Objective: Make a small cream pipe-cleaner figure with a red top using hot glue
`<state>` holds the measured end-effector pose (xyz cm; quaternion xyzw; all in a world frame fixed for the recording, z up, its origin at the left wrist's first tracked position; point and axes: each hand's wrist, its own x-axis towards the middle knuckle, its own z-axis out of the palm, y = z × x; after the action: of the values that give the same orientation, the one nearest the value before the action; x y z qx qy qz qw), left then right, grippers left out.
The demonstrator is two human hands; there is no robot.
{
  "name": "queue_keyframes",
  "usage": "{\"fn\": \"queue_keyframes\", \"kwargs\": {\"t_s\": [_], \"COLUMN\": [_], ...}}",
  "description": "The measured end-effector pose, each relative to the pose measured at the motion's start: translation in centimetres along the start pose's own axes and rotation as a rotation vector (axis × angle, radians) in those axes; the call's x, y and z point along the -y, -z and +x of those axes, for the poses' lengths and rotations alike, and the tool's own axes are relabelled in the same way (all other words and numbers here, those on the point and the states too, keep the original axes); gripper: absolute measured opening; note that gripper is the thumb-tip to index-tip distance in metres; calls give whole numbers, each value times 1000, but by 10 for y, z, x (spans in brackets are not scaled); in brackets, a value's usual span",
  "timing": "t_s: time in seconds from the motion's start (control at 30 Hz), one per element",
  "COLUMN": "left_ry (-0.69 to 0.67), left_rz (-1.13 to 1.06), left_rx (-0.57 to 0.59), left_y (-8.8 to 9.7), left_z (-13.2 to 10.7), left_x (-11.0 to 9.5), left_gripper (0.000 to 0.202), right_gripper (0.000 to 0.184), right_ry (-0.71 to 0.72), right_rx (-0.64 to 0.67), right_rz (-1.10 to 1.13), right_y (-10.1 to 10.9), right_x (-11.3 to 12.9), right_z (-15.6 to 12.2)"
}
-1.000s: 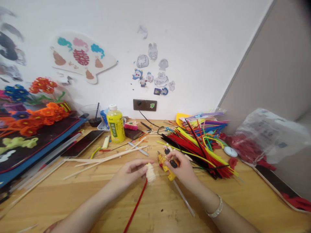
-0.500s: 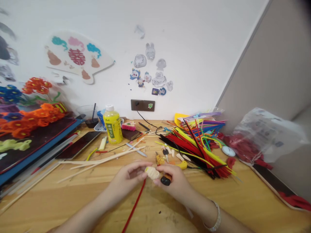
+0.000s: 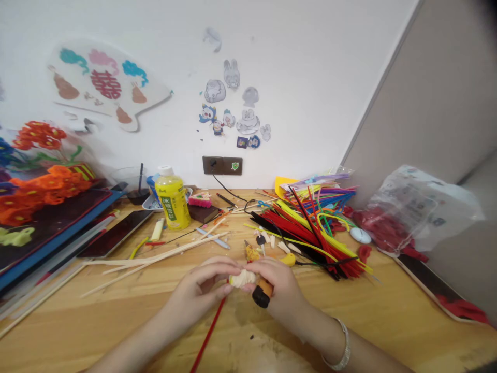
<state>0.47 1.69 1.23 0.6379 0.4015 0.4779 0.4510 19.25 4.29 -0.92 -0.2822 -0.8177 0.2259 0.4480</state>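
Observation:
Between my two hands is a small cream, ridged piece (image 3: 243, 280) with a yellow-green edge at its left end. My left hand (image 3: 205, 282) pinches that end with thumb and fingertips. My right hand (image 3: 282, 290) is closed round an orange-and-black handle (image 3: 262, 293), its black end toward me; the rest of that tool is hidden. The right fingertips also touch the cream piece. A red pipe cleaner (image 3: 209, 331) runs from under my left fingers toward the front edge; whether it is attached to anything is hidden.
Beyond my hands lie a glue gun (image 3: 288, 259) and a big pile of pipe cleaners (image 3: 310, 235). Wooden sticks (image 3: 155, 259), a phone-like tablet (image 3: 116, 233) and a yellow drink bottle (image 3: 173, 202) are left. A plastic bag (image 3: 423, 207) stands right.
The cream piece has turned slightly between my fingers, and more of the orange-and-black handle shows, tilted downward. The whole view has shifted a little to the right.

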Motion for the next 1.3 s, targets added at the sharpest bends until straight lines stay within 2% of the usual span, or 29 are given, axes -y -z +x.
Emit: {"fn": "queue_keyframes", "kwargs": {"t_s": [0.13,0.3,0.4,0.53,0.73,0.9,1.0,1.17,1.3], "left_ry": [-14,-6,-6,8,186,198,195,258,347], "left_rz": [20,60,110,132,-132,-250,-325,-433,-480], "left_rx": [6,2,-10,-20,-56,-83,-97,-63,-29], "left_y": [0,-1,-2,-3,4,11,5,-21,-30], "left_z": [-1,-1,-1,0,6,12,10,1,-5], "left_x": [3,3,-1,-4,5,15,21,33,29], "left_gripper": [20,22,21,20,20,27,34,35,40], "right_gripper": [16,20,24,31,36,38,38,27,25], "right_ry": [44,-17,-130,-351,-438,-582,-517,-412,-368], "right_rx": [20,24,24,51,70,50,-6,-62,-69], "right_rz": [-47,-14,99,369,513,515,537,464,459], "right_y": [1,1,-3,-13,-14,-14,-16,-14,-10], "right_x": [1,4,5,3,-3,-13,-15,-16,-19], "right_z": [0,-1,-2,-3,-1,0,-1,1,4]}}
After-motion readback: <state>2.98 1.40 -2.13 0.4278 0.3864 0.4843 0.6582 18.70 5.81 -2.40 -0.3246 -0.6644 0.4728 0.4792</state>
